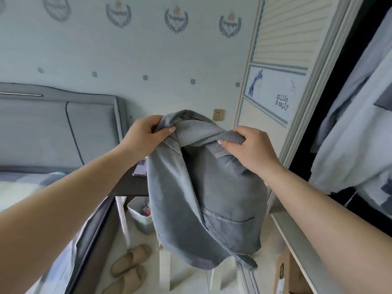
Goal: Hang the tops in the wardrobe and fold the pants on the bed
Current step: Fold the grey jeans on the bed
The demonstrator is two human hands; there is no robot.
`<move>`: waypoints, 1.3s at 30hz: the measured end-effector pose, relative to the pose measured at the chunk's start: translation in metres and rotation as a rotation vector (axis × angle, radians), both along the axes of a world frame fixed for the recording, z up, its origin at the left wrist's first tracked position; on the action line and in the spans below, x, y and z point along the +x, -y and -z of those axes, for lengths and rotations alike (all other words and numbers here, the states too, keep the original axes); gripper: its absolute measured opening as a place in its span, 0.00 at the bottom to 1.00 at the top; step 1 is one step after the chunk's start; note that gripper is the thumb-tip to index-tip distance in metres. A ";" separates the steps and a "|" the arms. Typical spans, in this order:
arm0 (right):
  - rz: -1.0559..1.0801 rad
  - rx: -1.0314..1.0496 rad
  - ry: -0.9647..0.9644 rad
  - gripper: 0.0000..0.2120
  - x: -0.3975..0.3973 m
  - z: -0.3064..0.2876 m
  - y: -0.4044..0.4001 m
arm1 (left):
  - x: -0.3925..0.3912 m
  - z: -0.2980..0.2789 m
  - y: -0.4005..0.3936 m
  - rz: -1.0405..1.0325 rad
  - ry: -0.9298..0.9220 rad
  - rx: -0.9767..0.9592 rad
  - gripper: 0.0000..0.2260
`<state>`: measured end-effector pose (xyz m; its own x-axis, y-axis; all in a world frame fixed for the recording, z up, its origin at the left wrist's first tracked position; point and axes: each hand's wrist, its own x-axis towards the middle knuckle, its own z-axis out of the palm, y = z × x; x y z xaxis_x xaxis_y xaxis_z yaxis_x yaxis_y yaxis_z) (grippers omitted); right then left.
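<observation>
A grey denim garment with a pocket seam hangs bunched in the air in front of me, above the floor between the bed and the wardrobe. My left hand grips its top edge on the left. My right hand grips the bunched top edge on the right. The bed with a checked cover lies at the left. The wardrobe stands open at the right, with pale clothes hanging inside. Whether the garment is a top or pants cannot be told.
A dark bedside table holds a phone behind the garment. A small bin stands below it. Beige slippers lie on the floor. A cardboard box sits near the wardrobe track.
</observation>
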<state>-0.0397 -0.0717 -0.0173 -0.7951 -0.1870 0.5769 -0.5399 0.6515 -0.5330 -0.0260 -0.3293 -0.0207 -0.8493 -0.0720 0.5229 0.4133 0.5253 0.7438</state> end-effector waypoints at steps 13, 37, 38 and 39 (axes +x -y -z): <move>-0.387 -0.604 0.538 0.11 0.099 -0.033 0.242 | 0.167 0.029 0.149 -0.411 0.019 -0.064 0.11; -0.698 -0.840 1.134 0.07 0.338 -0.075 0.655 | 0.576 0.111 0.458 -1.166 0.093 0.515 0.09; -0.687 -0.808 1.124 0.07 0.338 -0.073 0.660 | 0.586 0.104 0.469 -1.199 0.045 0.523 0.10; -0.683 -0.787 1.116 0.10 0.338 -0.068 0.666 | 0.595 0.097 0.479 -1.231 0.016 0.528 0.11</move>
